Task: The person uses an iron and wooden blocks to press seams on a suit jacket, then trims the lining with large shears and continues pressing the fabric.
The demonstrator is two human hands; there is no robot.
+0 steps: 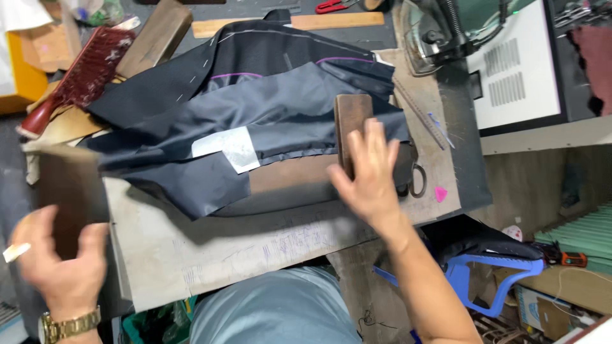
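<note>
A dark navy garment (255, 102) with white basting stitches and a white patch (231, 148) lies spread on a worn work table (255, 245). My right hand (368, 175) grips a brown wooden block (352, 118) pressed on the fabric near its right side. At the table's left end my left hand (60, 258), blurred and wearing a gold watch, holds a dark flat board (67, 191); something small and white sticks out between its fingers.
A red-bristled brush (83, 70) and wooden blocks (153, 37) lie at the back left. A steam iron (433, 32), a ruler (417, 111), scissors (417, 178) and pink chalk (440, 193) sit to the right. A blue stool (491, 280) stands below.
</note>
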